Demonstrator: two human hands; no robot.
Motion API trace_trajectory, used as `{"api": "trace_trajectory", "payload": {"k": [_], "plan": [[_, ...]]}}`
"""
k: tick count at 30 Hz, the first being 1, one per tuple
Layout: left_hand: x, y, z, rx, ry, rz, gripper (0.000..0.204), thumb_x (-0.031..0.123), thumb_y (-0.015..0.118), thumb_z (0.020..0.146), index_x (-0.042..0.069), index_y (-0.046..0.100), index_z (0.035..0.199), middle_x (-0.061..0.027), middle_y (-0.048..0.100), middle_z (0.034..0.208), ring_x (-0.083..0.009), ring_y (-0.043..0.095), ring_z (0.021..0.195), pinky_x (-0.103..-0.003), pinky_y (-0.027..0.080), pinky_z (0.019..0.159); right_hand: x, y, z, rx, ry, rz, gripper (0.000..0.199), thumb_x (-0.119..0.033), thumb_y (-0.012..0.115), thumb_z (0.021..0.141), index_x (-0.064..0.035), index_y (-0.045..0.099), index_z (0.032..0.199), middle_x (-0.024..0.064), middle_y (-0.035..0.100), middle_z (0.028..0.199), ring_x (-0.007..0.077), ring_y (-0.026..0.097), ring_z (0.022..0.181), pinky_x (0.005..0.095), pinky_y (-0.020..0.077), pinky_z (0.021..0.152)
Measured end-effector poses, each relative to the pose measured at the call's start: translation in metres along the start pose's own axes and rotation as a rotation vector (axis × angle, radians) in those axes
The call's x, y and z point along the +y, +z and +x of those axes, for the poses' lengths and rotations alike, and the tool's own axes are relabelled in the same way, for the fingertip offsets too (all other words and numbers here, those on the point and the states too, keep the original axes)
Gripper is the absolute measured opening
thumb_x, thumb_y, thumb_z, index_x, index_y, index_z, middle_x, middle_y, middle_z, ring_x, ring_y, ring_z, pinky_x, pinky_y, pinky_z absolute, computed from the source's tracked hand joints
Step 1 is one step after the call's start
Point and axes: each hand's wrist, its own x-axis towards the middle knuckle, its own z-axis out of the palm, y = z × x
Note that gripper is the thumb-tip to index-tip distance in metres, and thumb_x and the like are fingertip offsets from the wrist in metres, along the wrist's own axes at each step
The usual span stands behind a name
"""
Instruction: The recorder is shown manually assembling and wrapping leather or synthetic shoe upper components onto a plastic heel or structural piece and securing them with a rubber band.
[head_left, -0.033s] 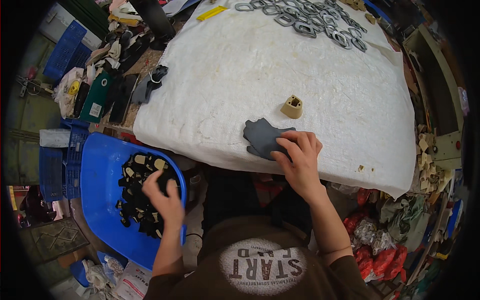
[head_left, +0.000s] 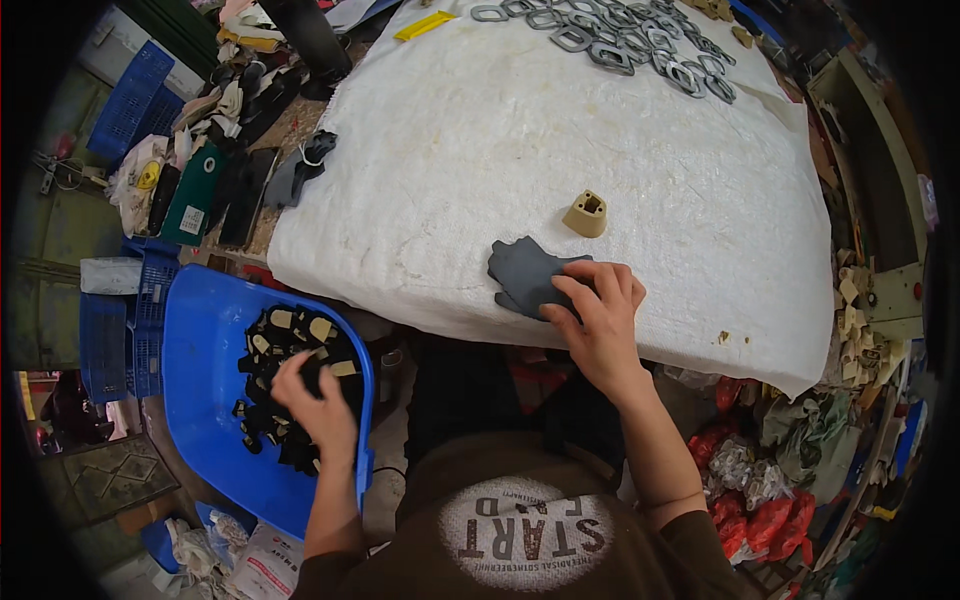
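Beneath my right hand (head_left: 605,320) lies a flat dark grey piece (head_left: 522,272) with a notched, irregular outline, near the front edge of the white-covered table. My right thumb and bent fingers grip its right side. Just beyond it stands a small tan block (head_left: 585,214) with a shaped opening and small holes. My left hand (head_left: 318,405) is over the blue tub (head_left: 205,400), fingers apart, with nothing visible in it. Inside the tub is a heap of small black pieces (head_left: 275,400), several with beige parts; my hand covers some of them.
Grey metal rings (head_left: 630,45) are spread at the table's far side, with a yellow strip (head_left: 424,26) to their left. A dark grey bundle (head_left: 300,170) lies at the left edge. Blue crates (head_left: 130,340) stand left of the tub, and bags (head_left: 760,500) fill the lower right.
My left hand has moved slightly left and down over the heap, uncovering a beige-ended piece beside it. My right hand stays on the grey piece.
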Motion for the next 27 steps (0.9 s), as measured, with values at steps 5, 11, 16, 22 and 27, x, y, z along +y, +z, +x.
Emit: {"api": "trace_trajectory", "payload": {"k": [5, 11, 16, 22, 27], "plan": [[-0.043, -0.026, -0.007, 0.114, -0.135, 0.401, 0.042, 0.011, 0.06, 0.077, 0.007, 0.053, 0.118, -0.017, 0.038, 0.125, -0.0339, 0.03, 0.119, -0.048, 0.022, 0.1, -0.003, 0.005, 0.005, -0.015, 0.039, -0.12, 0.018, -0.015, 0.07, 0.072, -0.009, 0.063, 0.087, 0.0052, 0.055, 0.099, 0.0259, 0.046, 0.096, 0.0398, 0.0288, 0.085], [0.033, 0.009, 0.022, 0.043, 0.249, 0.146, 0.033, 0.004, 0.062, 0.07, 0.006, 0.059, 0.103, -0.0146, 0.046, 0.117, -0.0308, 0.039, 0.113, -0.044, 0.026, 0.097, 0.006, 0.005, 0.009, -0.058, 0.102, 0.027, 0.006, -0.012, 0.064, 0.076, -0.008, 0.061, 0.08, 0.0058, 0.055, 0.099, 0.0249, 0.047, 0.096, 0.0388, 0.0294, 0.086], [0.109, 0.048, 0.019, -0.242, 0.571, -0.472, 0.025, 0.0, 0.061, 0.07, 0.003, 0.06, 0.095, -0.0124, 0.056, 0.1, -0.0292, 0.054, 0.095, -0.037, 0.042, 0.085, 0.015, 0.006, 0.01, 0.008, 0.19, 0.227, 0.005, -0.011, 0.059, 0.081, -0.0066, 0.061, 0.084, 0.0062, 0.058, 0.093, 0.0227, 0.049, 0.089, 0.0362, 0.0321, 0.085], [0.171, 0.076, 0.011, -0.364, 0.716, -0.625, 0.024, 0.004, 0.063, 0.071, 0.002, 0.059, 0.095, -0.0136, 0.059, 0.097, -0.0294, 0.057, 0.094, -0.038, 0.046, 0.083, 0.019, -0.006, 0.0, 0.313, 0.431, 0.599, 0.012, -0.01, 0.051, 0.093, -0.0005, 0.058, 0.095, 0.002, 0.056, 0.086, 0.0068, 0.047, 0.074, 0.0214, 0.039, 0.066], [0.17, 0.081, 0.013, -0.515, 0.677, -0.534, 0.03, 0.004, 0.063, 0.074, -0.002, 0.057, 0.102, -0.0173, 0.06, 0.101, -0.0329, 0.056, 0.098, -0.039, 0.045, 0.084, 0.015, -0.023, 0.002, 0.363, 0.238, 0.538, 0.007, -0.003, 0.054, 0.088, -0.0006, 0.055, 0.095, 0.0082, 0.057, 0.093, 0.0145, 0.05, 0.076, 0.0263, 0.0412, 0.067]]}}
